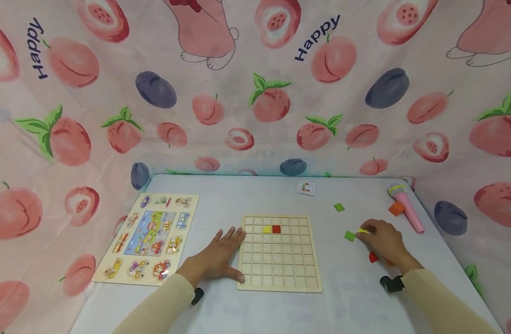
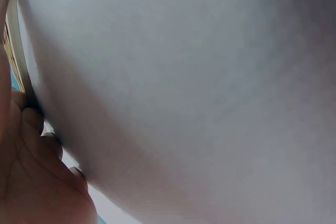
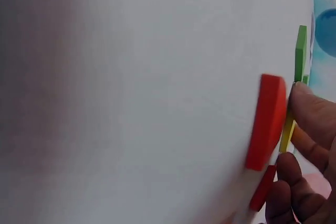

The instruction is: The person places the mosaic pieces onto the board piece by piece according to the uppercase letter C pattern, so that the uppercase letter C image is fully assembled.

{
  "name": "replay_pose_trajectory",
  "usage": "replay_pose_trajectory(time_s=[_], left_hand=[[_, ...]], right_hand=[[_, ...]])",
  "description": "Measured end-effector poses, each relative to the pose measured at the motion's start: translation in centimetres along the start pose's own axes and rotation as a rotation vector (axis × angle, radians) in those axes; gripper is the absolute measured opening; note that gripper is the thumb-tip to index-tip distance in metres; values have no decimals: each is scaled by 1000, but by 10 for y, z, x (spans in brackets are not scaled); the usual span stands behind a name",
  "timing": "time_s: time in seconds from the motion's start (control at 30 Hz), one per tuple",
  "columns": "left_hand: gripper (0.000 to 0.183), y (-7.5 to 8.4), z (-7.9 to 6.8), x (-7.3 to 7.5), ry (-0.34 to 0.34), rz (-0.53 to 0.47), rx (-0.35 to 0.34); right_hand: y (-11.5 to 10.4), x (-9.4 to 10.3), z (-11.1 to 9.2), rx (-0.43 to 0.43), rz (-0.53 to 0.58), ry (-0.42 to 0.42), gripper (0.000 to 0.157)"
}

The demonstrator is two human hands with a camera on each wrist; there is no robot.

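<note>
A wooden grid board lies in the middle of the white table, with a yellow tile and a red tile side by side in an upper row. My left hand rests flat with fingers spread, its fingertips and thumb at the board's left edge. Off to the right, my right hand pinches a small yellow tile between thumb and fingers, close over the table. Just left of those fingertips lies a green tile. A red piece lies partly beneath the right hand.
A picture puzzle board lies on the left. Farther back are another green tile and a small card with a coloured pattern. At the right, an orange block sits beside a pink toy microphone. Fruit-print cloth hangs behind.
</note>
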State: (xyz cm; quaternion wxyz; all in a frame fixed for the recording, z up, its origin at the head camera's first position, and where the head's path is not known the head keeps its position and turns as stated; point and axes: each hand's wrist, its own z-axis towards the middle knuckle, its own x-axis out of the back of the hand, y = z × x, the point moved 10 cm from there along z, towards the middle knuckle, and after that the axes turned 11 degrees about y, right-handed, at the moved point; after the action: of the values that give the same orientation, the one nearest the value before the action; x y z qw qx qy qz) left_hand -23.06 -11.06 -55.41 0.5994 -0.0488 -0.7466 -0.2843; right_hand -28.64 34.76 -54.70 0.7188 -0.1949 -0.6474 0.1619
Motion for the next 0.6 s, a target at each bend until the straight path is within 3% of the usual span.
replay_pose_trajectory(time_s=[0.1,0.3,0.4,0.6], left_hand=[[132,2,0,0,2,1,-7],[133,0,1,-1,0,15,-6],[133,-1,2,-2,1,17,-6],[133,-1,2,-2,1,11,-6]], right_hand=[[-2,-2,0,-17,31,-27,36],[5,-2,-3,-93,74,-56,50],[10,-2,-5,-127,99,-61,48],[9,-4,-6,-116,123,-70,42]])
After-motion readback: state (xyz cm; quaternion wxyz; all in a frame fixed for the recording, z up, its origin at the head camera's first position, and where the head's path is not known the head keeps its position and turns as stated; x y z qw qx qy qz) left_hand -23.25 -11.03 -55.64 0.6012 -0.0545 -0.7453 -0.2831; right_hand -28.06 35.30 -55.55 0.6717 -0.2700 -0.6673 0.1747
